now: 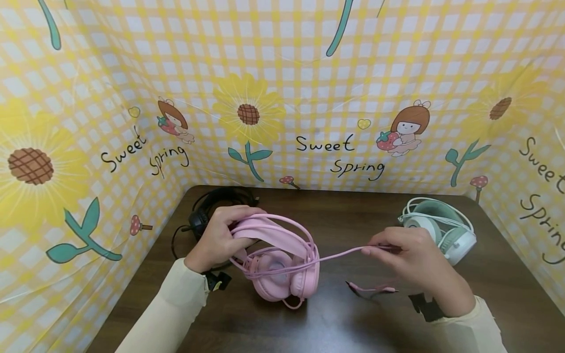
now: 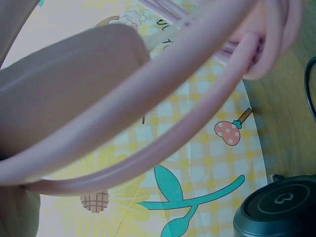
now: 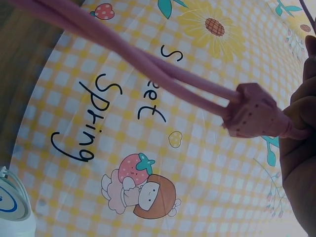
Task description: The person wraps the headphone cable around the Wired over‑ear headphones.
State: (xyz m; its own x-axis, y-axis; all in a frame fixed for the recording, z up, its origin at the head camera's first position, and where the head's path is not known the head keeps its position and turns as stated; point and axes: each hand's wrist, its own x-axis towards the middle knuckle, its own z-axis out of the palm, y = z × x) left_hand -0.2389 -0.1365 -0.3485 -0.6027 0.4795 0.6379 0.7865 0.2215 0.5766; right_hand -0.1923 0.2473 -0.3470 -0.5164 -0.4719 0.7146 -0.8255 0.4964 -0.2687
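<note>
One pink over-ear headset [image 1: 272,287], probably light, left of centre at the worktop [image 1: 326,323]: left grip [image 1: 218,236] clasps headband [image 1: 275,234]; right grip [image 1: 410,255] pinches cable [image 1: 340,254]. Expect springy headband, flexible cable; lift by headband.

The left sleeve [image 1: 169,299] is long, of a pale cream colour, with some soft folds. The right sleeve [image 1: 470,326] has the same colour. Beside the left cuff sits a small black piece [image 1: 224,280]; beside the right cuff, another black, angular piece [image 1: 426,308].
</note>
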